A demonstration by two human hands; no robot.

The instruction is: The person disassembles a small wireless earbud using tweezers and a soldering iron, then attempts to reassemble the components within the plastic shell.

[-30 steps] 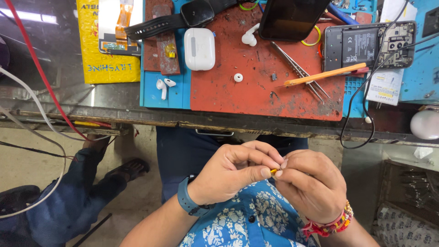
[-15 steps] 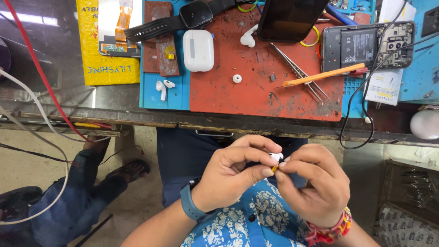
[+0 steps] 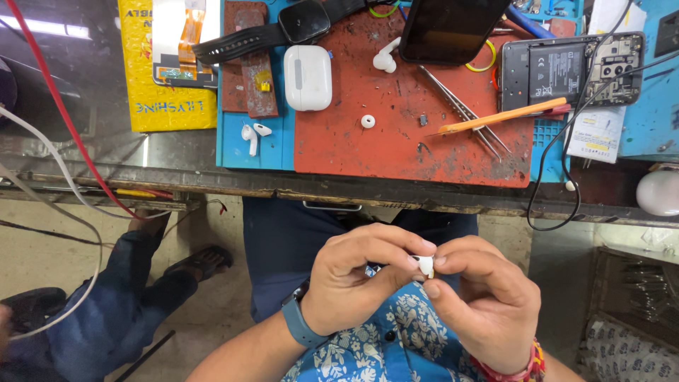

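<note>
A: Okay, grips?
B: Left hand [image 3: 353, 283] and right hand [image 3: 488, 304] both pinch closed on small white earbud piece [image 3: 425, 264], below table [image 3: 396, 194] edge.
A: Packages?
B: Yellow flat pack [image 3: 152, 92] and white charging case [image 3: 308, 77] on table.

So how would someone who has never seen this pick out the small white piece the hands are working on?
Start at the red mat on the bench, then drop below the bench edge to the two hands above the blue floral shirt. The small white piece sits pinched between left hand and right hand. Unlike the white earbuds and white case on the bench, it is held.
</note>
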